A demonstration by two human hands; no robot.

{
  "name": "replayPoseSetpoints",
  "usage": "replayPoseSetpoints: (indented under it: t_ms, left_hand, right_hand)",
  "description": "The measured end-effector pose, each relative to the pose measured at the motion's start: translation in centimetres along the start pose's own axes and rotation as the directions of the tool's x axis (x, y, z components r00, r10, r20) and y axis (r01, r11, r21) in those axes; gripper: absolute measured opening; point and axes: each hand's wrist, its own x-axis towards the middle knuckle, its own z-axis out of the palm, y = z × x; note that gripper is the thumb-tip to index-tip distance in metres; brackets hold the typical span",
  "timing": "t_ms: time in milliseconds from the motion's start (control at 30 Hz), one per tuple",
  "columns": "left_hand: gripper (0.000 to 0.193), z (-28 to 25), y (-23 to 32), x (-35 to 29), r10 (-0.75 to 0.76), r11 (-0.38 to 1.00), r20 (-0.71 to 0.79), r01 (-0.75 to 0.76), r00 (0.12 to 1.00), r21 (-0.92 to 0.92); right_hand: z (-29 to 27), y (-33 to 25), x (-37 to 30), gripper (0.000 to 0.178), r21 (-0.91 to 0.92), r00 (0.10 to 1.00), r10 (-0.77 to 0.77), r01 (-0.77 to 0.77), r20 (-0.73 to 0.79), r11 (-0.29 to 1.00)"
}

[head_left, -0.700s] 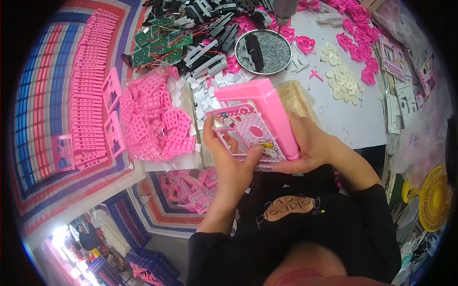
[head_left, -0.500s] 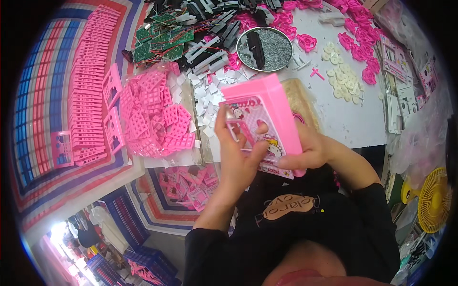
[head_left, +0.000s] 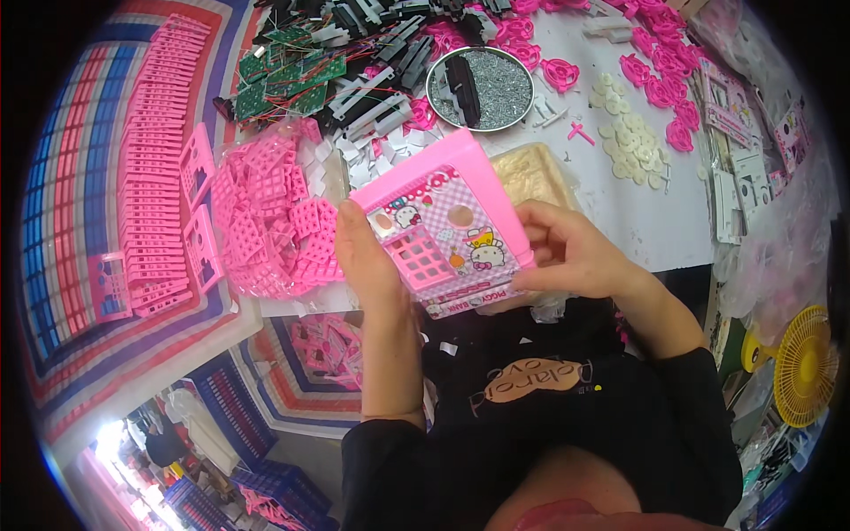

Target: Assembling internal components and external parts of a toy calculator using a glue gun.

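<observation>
A pink plastic money-box housing [head_left: 474,164] is held up over the table's near edge, its printed front facing up. That front has round holes and a pink keypad grid [head_left: 422,258] in its square opening. Along the housing's left side, my left hand [head_left: 361,257] grips the edge, its other fingers hidden underneath. My right hand [head_left: 571,252] holds the right side, thumb at the lower right corner and fingers curled behind the edge. Beneath and beyond the housing lies a tan, wrapped block [head_left: 531,177].
Left of the housing lies a bag of pink keypad grids [head_left: 266,212], beside a long row of pink panels [head_left: 159,168]. Farther back are green circuit boards [head_left: 292,75], a round tin of screws [head_left: 500,88], pink rings [head_left: 677,88] and cream discs [head_left: 633,146]. A yellow fan [head_left: 806,367] stands right.
The housing has tilted and shifted left, so its front now shows more fully. My left hand has moved from the front face to the left edge.
</observation>
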Motion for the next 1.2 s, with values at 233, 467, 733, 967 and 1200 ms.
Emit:
replayPoseSetpoints:
  t_ms: [233, 467, 733, 967, 1200]
  left_hand:
    - [0.039, -0.7, 0.5, 0.8, 0.249, 0.948, 0.046, -0.253, 0.968, 0.194]
    - [0.044, 1.0, 1.0, 0.7, 0.222, 0.972, 0.061, -0.226, 0.973, 0.069]
    - [0.049, 0.5, -0.9, -2.4, 0.422, 0.780, 0.266, -0.497, 0.867, 0.381]
    - [0.028, 0.9, -1.4, 0.2, 0.485, 0.570, 0.593, -0.746, 0.643, 0.344]
    - [0.041, -0.9, -1.3, 1.3, 0.117, 0.263, 0.935, -0.918, 0.334, 0.295]
  right_hand:
    - [0.6, 1.3, 0.0, 0.057, 0.151, 0.989, -0.101, 0.117, -0.110, 0.982]
    - [0.4, 2.1, 0.3, 0.054, 0.069, 0.935, -0.281, 0.302, -0.217, 0.951]
    - [1.2, 1.8, -0.1, 0.055, 0.101, 0.926, -0.236, 0.276, -0.295, 0.956]
    - [-6.1, -0.3, 0.3, 0.048, -0.597, 0.833, -0.544, 0.388, -0.100, 0.702]
    - [-10.2, -0.7, -0.3, 0.051, -0.937, 0.877, -0.415, 0.323, 0.242, 0.136]
